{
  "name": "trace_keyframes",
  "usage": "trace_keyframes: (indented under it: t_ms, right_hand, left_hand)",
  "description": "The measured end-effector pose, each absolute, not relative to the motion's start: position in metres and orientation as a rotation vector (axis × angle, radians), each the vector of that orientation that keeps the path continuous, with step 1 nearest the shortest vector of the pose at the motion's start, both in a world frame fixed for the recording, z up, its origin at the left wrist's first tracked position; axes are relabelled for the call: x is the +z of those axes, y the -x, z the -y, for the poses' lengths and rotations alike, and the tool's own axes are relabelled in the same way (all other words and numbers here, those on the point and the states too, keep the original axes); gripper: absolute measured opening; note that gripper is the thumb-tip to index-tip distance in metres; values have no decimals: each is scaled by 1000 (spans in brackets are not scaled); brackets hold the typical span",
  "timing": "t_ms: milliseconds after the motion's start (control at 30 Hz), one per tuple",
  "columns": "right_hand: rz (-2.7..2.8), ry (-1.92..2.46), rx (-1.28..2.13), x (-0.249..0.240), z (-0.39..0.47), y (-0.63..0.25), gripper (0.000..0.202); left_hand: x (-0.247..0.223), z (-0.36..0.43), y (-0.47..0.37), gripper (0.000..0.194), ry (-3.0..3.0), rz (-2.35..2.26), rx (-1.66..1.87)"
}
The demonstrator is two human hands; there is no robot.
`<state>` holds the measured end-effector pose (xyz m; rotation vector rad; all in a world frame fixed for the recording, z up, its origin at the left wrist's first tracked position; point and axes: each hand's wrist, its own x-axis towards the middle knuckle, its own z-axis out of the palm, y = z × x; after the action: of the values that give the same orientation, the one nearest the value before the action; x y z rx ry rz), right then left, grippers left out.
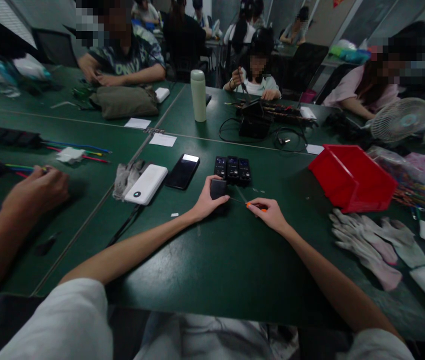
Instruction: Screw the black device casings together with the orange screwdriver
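Note:
Near the middle of the green table (182,265), my left hand (209,201) is closed round a small black box (218,188). My right hand (268,212) grips a thin tool with an orange and black handle (258,206). The tool's thin shaft points left toward the box; whether its tip touches the box is too small to tell. Just behind the box, three black devices (232,169) with small screens stand side by side. A black phone (183,171) and a white power bank (146,184) lie to the left.
Grey gloves (127,177) lie by the power bank. A red bin (355,177) and pale gloves (366,240) are at the right. A green bottle (198,96) stands behind. A neighbour's hand (35,200) works at the left with wires; other people sit across.

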<state>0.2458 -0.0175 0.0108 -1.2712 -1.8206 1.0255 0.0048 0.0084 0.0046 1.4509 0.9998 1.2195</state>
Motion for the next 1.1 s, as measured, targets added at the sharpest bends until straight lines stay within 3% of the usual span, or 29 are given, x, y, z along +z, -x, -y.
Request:
trace_keyframes:
  t_ms: [1100]
  right_hand:
    - [1889,1278,978,9,17,-247,30]
  left_hand:
    - [1,-11,-4,61,-1503,-1010,1158]
